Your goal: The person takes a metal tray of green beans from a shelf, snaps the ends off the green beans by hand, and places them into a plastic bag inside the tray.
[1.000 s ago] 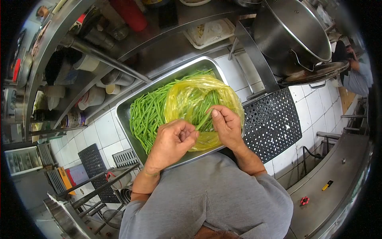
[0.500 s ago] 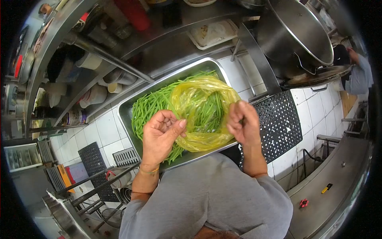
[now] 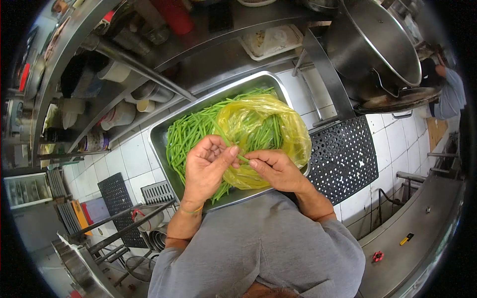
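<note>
Between my two hands is a single green bean [image 3: 243, 159], pinched near one end by my right hand [image 3: 276, 169] and held further along by my left hand [image 3: 211, 166]. Both hands are over the near side of a yellow plastic bag [image 3: 298, 131]. The bag lies open, with more green beans inside it. It rests in a deep metal tray [image 3: 158, 144] on my lap side, and a heap of loose green beans [image 3: 191, 134] fills the tray's left part. Part of the held bean is covered by my fingers.
A large steel pot [image 3: 375, 44] stands at the upper right, with a wide pan [image 3: 397, 101] below it. Metal shelving [image 3: 144, 74] with containers runs along the left. A black perforated mat [image 3: 345, 159] lies on the tiled floor. Another person's sleeve [image 3: 451, 92] shows at far right.
My right hand has moved left and down from the bag's right side to meet my left hand. A green bean now shows between the fingers of both hands.
</note>
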Motion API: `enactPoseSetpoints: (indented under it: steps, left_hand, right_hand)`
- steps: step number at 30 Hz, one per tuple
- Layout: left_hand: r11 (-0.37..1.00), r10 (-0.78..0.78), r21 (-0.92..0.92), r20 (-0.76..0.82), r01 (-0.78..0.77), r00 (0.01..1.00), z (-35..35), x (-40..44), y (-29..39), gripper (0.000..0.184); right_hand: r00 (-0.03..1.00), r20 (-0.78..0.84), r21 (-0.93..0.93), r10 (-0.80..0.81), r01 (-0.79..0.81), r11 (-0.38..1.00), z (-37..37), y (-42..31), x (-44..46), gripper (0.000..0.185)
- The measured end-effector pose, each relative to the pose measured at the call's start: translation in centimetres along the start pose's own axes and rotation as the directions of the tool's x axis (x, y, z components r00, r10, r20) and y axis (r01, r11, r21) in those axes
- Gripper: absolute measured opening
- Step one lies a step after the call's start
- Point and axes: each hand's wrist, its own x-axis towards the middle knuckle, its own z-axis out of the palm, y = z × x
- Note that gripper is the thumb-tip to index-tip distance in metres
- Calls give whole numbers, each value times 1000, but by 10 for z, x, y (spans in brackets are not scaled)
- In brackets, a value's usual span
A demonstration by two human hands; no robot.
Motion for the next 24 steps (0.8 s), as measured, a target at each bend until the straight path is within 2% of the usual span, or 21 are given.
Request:
enactPoseSetpoints:
  steps: [2, 9, 11, 12, 14, 15, 17, 18, 22, 23, 24]
  left_hand:
    - [1000, 6, -7, -6, -6, 1000, -2, 1, 0, 13]
    - [1000, 12, -14, 6, -12, 1000, -2, 0, 1, 12]
    - [1000, 27, -13, -1, -27, 1000, 0, -2, -2, 11]
    - [988, 95, 121, 36, -99, 995, 1, -4, -3, 12]
    - [894, 204, 382, 124, -236, 971, 3, -8, -3, 15]
    - [888, 212, 396, 99, -234, 972, 6, -10, 0, 15]
    - [647, 373, 562, 356, -515, 857, 14, -15, 9, 16]
    - [641, 414, 526, 377, -560, 828, 14, -16, 4, 16]
    - [613, 431, 527, 401, -588, 808, 7, -19, 8, 17]
    - [653, 402, 486, 426, -580, 810, 5, -21, 10, 17]
    - [694, 373, 443, 452, -567, 810, 2, -23, 12, 18]
  right_hand:
    - [998, 38, -110, 40, -36, 993, -2, -11, 2, 21]
    - [1000, 29, -178, 5, 0, 984, -2, -10, 1, 17]
    - [998, -42, -274, -49, 36, 961, 0, -11, 3, 15]
    - [998, -22, -264, -55, 48, 963, 2, -9, 4, 15]
    - [985, -172, -321, 10, -65, 945, 2, -3, 4, 13]
    - [989, -145, -312, 4, -50, 949, 4, 1, 5, 13]
    - [959, -250, -58, 130, -148, 987, 5, 9, 5, 14]
    - [959, -223, 19, 178, -178, 984, 3, 10, 4, 16]
    - [955, -217, 56, 203, -195, 979, 2, 3, 3, 19]
    - [953, -222, 57, 204, -196, 979, 1, 2, 3, 19]
    - [930, -253, 146, 268, -237, 961, -1, -1, 5, 19]
